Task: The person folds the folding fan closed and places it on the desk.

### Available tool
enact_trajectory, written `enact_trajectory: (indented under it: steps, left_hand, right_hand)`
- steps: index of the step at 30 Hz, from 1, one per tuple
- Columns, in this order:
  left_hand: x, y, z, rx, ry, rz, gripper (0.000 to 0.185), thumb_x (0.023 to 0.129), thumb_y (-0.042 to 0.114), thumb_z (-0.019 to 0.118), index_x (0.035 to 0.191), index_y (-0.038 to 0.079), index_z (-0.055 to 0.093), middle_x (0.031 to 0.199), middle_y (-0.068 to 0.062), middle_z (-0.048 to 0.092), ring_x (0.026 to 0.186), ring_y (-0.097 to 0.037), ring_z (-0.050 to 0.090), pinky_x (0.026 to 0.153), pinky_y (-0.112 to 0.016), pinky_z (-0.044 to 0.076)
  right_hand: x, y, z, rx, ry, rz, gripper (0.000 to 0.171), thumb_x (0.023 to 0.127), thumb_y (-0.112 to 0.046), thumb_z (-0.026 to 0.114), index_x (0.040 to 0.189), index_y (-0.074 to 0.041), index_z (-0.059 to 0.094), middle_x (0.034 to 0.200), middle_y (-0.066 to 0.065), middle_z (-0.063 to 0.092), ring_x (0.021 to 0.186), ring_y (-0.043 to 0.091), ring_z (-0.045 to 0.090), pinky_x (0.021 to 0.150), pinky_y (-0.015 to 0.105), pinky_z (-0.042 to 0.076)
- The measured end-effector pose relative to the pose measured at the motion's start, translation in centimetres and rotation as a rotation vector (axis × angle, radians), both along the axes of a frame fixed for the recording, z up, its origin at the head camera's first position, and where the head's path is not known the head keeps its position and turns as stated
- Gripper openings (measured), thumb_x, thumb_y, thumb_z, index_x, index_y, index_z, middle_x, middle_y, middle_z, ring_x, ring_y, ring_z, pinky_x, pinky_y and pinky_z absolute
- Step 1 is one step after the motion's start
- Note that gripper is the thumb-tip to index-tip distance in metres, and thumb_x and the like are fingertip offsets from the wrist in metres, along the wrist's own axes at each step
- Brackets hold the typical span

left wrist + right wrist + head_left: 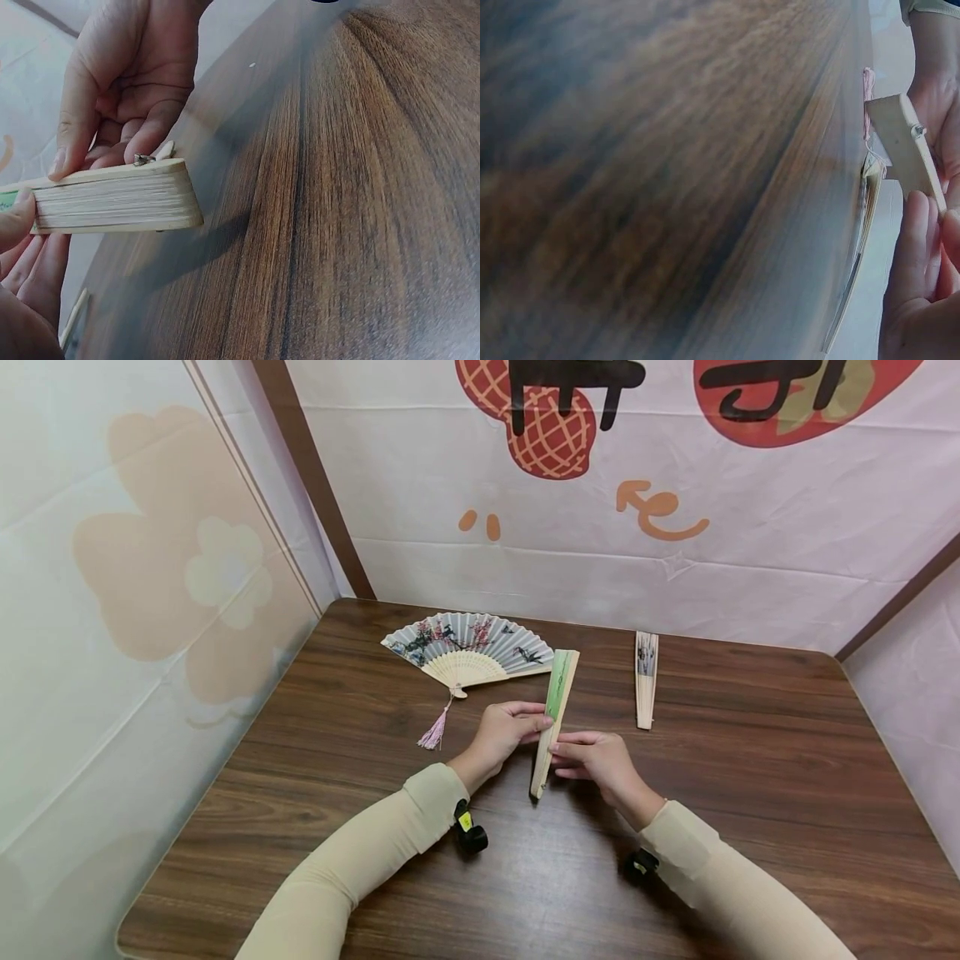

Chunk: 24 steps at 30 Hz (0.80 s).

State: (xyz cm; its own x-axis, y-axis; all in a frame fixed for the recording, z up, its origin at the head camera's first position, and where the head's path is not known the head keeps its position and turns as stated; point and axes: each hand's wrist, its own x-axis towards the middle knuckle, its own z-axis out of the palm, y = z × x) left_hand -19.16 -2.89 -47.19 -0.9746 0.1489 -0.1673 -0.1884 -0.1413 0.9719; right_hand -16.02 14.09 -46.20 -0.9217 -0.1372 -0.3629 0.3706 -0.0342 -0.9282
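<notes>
A folded hand fan (556,718) with a green leaf and pale wooden ribs is held up over the middle of the table, slightly tilted. My left hand (504,735) grips it from the left, thumb across the ribs near the green part. Lower down, my right hand (602,766) pinches its right edge between thumb and fingers. In the left wrist view the stacked ribs of the folded fan (112,199) face the camera, with a small metal pivot near the end. The right wrist view shows the fan's pivot end (906,142) beside the right hand's fingers (915,240).
An open grey fan (480,652) with painted blossoms lies at the back left, its pink tassel (433,730) trailing forward. Another folded fan (646,681) lies at the back right. The brown wooden table (750,793) meets printed cloth walls (525,568) behind.
</notes>
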Motion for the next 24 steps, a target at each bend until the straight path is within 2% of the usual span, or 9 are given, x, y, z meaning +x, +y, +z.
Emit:
enact_trajectory:
  steps: [5, 10, 14, 24]
  left_hand:
    - [0.0, 0.1, 0.1, 0.006, 0.001, 0.006, 0.03, 0.086, 0.0, 0.074, 0.114, -0.009, 0.069, 0.11, -0.026, 0.071, 0.088, -0.012, 0.073, 0.082, -0.031, 0.063]
    - [0.0, 0.2, 0.2, -0.006, 0.011, 0.014, 0.027, 0.086, 0.0, 0.074, 0.11, -0.01, 0.07, 0.104, -0.023, 0.074, 0.085, -0.011, 0.073, 0.081, -0.031, 0.064]
    - [0.0, 0.2, 0.3, -0.017, 0.011, 0.012, 0.024, 0.086, -0.001, 0.074, 0.107, -0.012, 0.071, 0.101, -0.02, 0.075, 0.083, -0.01, 0.072, 0.08, -0.03, 0.064]
    - [0.3, 0.4, 0.4, -0.021, -0.005, -0.018, 0.024, 0.087, -0.003, 0.072, 0.108, -0.015, 0.069, 0.106, -0.024, 0.073, 0.082, -0.013, 0.073, 0.077, -0.03, 0.064]
  right_hand:
    - [0.0, -0.1, 0.0, 0.005, -0.007, -0.02, 0.028, 0.088, 0.002, 0.071, 0.115, 0.011, 0.068, 0.085, 0.002, 0.075, 0.073, 0.012, 0.073, 0.07, 0.033, 0.065]
    - [0.1, 0.0, 0.3, -0.003, -0.004, -0.032, 0.034, 0.089, 0.0, 0.071, 0.12, 0.012, 0.065, 0.087, 0.0, 0.075, 0.075, 0.011, 0.072, 0.076, 0.037, 0.065]
    - [-0.1, 0.2, 0.5, -0.03, 0.007, -0.058, 0.039, 0.09, -0.001, 0.07, 0.125, 0.014, 0.061, 0.085, -0.003, 0.074, 0.076, 0.009, 0.071, 0.077, 0.035, 0.065]
    - [-1.5, 1.0, 1.1, -0.06, 0.004, -0.101, 0.041, 0.093, -0.003, 0.067, 0.129, 0.012, 0.058, 0.083, -0.005, 0.072, 0.078, 0.007, 0.071, 0.077, 0.03, 0.065]
